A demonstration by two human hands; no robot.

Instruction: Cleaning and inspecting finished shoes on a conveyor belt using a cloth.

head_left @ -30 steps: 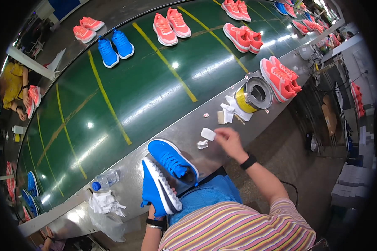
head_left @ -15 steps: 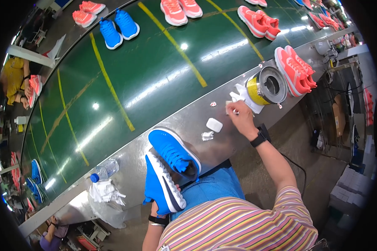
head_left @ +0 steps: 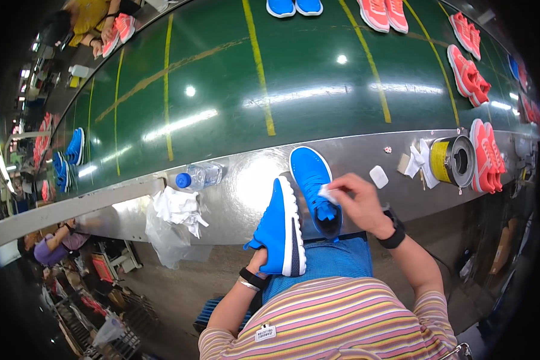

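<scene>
My left hand [head_left: 259, 262] is mostly hidden behind a blue shoe [head_left: 282, 227] with a white sole, which it holds on edge over my lap. A second blue shoe [head_left: 313, 183] lies on the metal ledge [head_left: 240, 180] beside it, toe pointing away. My right hand [head_left: 355, 201] rests over that shoe's opening, pinching a small white piece [head_left: 326, 193] against it. A black band sits on each wrist.
On the ledge: a plastic water bottle [head_left: 199, 177], crumpled white paper on a clear bag [head_left: 177, 210], a white pad [head_left: 378, 176], white scraps [head_left: 417, 159] and a tin can [head_left: 453, 160]. Beyond runs a green conveyor [head_left: 294, 72] carrying pink shoes [head_left: 468, 66] and blue shoes. Other workers sit at left.
My right hand came back from the tin can at the right to the blue shoe on the ledge, now holding a small white piece. The view swung left.
</scene>
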